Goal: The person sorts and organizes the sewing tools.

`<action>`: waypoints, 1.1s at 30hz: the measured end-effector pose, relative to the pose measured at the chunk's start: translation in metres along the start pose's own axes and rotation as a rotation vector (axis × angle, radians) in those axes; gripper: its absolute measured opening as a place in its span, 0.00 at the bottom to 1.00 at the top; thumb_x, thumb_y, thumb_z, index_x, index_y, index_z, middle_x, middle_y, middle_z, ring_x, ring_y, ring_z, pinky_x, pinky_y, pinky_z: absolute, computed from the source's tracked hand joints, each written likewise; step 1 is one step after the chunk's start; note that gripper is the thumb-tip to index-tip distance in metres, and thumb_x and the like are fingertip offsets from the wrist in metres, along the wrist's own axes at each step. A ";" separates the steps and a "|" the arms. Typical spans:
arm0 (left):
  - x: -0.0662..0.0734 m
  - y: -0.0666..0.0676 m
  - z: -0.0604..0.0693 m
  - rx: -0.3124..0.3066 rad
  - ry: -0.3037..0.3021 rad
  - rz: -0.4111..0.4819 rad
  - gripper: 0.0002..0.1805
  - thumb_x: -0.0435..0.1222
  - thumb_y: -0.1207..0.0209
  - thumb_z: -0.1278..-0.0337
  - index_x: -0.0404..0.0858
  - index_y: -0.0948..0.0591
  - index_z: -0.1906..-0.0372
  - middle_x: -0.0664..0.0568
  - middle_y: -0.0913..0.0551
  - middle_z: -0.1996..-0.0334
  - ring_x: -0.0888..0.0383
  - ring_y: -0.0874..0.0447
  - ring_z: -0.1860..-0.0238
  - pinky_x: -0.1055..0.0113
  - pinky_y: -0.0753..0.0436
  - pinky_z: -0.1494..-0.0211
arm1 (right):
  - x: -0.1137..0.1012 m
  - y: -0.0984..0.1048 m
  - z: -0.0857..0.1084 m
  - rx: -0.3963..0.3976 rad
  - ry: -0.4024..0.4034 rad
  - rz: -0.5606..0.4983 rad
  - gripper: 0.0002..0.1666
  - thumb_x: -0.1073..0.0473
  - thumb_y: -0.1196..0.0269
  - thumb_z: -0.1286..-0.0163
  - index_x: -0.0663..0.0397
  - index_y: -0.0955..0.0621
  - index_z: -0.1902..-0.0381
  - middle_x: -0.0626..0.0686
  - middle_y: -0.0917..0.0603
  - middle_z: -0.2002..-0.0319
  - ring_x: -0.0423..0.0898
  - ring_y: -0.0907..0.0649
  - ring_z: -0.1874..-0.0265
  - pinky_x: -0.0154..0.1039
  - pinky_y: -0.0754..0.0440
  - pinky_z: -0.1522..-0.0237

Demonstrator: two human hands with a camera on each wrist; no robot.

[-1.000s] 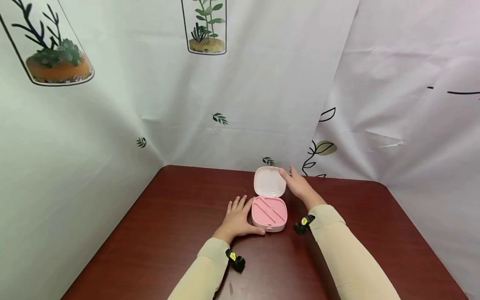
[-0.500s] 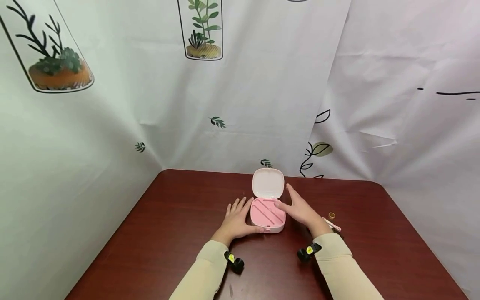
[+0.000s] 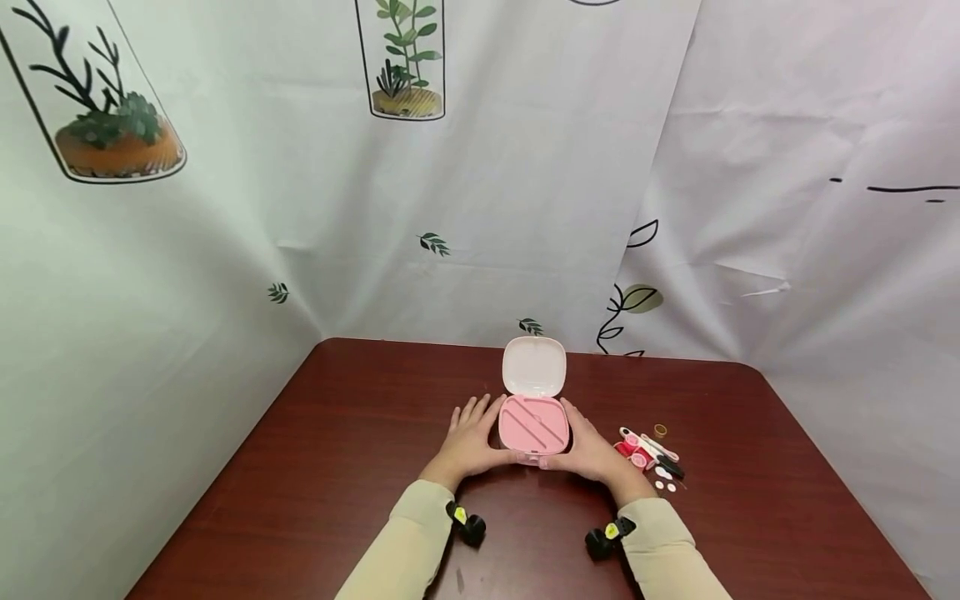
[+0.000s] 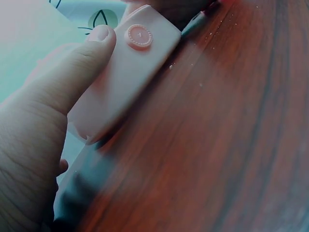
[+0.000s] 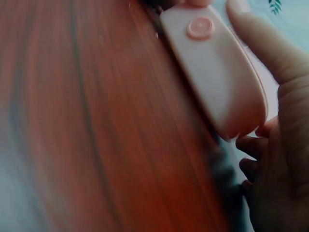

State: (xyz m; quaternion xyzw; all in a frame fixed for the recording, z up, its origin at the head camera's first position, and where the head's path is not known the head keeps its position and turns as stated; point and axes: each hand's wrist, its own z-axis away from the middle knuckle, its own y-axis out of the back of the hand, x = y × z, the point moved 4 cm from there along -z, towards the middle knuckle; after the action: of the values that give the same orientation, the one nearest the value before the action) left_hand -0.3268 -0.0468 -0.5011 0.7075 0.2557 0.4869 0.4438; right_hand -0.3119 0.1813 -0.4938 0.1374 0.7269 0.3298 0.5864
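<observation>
A small pink-and-white sewing box point(image 3: 534, 425) stands on the table with its white lid point(image 3: 534, 367) hinged up at the back. Diagonal grooves cross its pink inner tray. At the box's left side my left hand point(image 3: 471, 442) holds it, thumb along the front and forefinger at the back corner. My right hand point(image 3: 592, 454) holds the opposite side, thumb also at the front. Between the thumbs sits a round pink clasp button point(image 4: 139, 36) on the front wall. In the right wrist view, the right fingers point(image 5: 253, 147) curl by the box's side.
Right of the box lie pink and red thread spools point(image 3: 637, 458), a black-tipped tool point(image 3: 670, 467), a pink-and-white slim item point(image 3: 660, 448), several white buttons point(image 3: 663, 473) and a gold thimble-like ring point(image 3: 660, 431). A patterned curtain point(image 3: 480, 183) hangs behind the brown table point(image 3: 375, 433).
My right hand has come down from beside the raised lid to the box's right side, uncovering the small sewing items. My left hand has stayed at the left side.
</observation>
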 end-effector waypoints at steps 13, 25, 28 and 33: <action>0.000 0.002 0.002 0.031 -0.032 0.040 0.62 0.74 0.36 0.61 0.50 0.41 0.20 0.40 0.43 0.22 0.39 0.51 0.21 0.36 0.55 0.24 | 0.004 -0.010 -0.001 0.087 0.008 0.191 0.77 0.28 0.23 0.57 0.60 0.46 0.21 0.65 0.39 0.25 0.64 0.40 0.25 0.65 0.50 0.25; 0.023 0.020 -0.007 0.032 -0.130 0.089 0.46 0.60 0.41 0.40 0.41 0.37 0.23 0.43 0.37 0.25 0.46 0.41 0.24 0.45 0.42 0.23 | 0.005 -0.007 0.004 0.108 -0.003 0.288 0.76 0.25 0.27 0.53 0.65 0.45 0.22 0.67 0.44 0.23 0.66 0.46 0.23 0.64 0.46 0.26; 0.037 0.027 -0.012 0.049 -0.236 0.036 0.38 0.52 0.39 0.39 0.41 0.31 0.27 0.45 0.31 0.29 0.48 0.34 0.28 0.50 0.33 0.27 | 0.005 -0.007 0.004 0.109 -0.002 0.297 0.77 0.25 0.27 0.53 0.67 0.45 0.22 0.68 0.44 0.23 0.66 0.46 0.23 0.64 0.46 0.26; 0.058 0.029 -0.025 -0.044 -0.386 -0.111 0.32 0.35 0.38 0.46 0.47 0.24 0.32 0.52 0.25 0.36 0.56 0.26 0.38 0.63 0.25 0.34 | 0.004 -0.006 0.005 0.111 0.004 0.296 0.76 0.25 0.27 0.53 0.68 0.45 0.22 0.69 0.44 0.23 0.67 0.47 0.23 0.64 0.47 0.26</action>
State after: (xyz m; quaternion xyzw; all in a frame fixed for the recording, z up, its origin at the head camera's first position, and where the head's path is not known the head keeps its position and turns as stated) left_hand -0.3287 -0.0049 -0.4455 0.7626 0.1936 0.3225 0.5262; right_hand -0.3071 0.1809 -0.5016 0.2747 0.7170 0.3724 0.5214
